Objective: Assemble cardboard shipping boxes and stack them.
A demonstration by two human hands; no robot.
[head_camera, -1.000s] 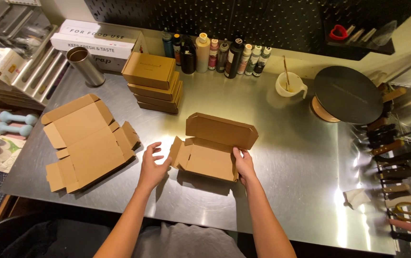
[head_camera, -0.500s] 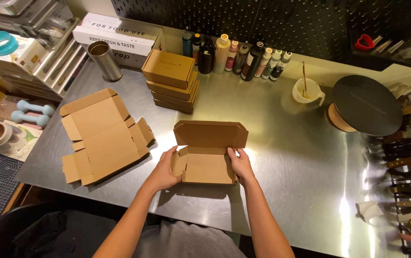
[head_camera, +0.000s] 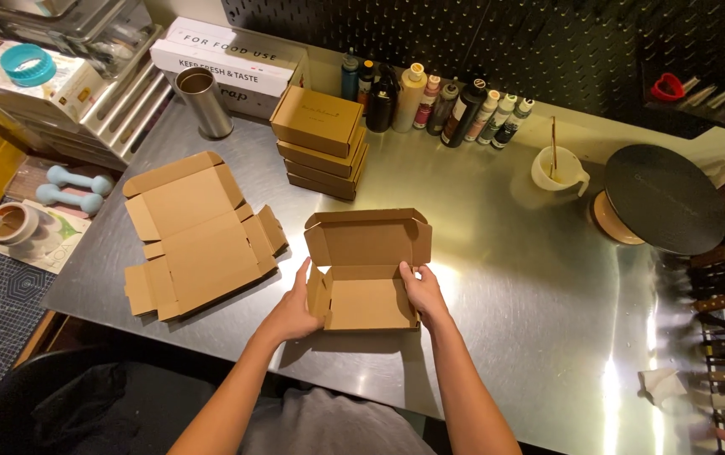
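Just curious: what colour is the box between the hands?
Plain brown cardboard box, seen in the head view.
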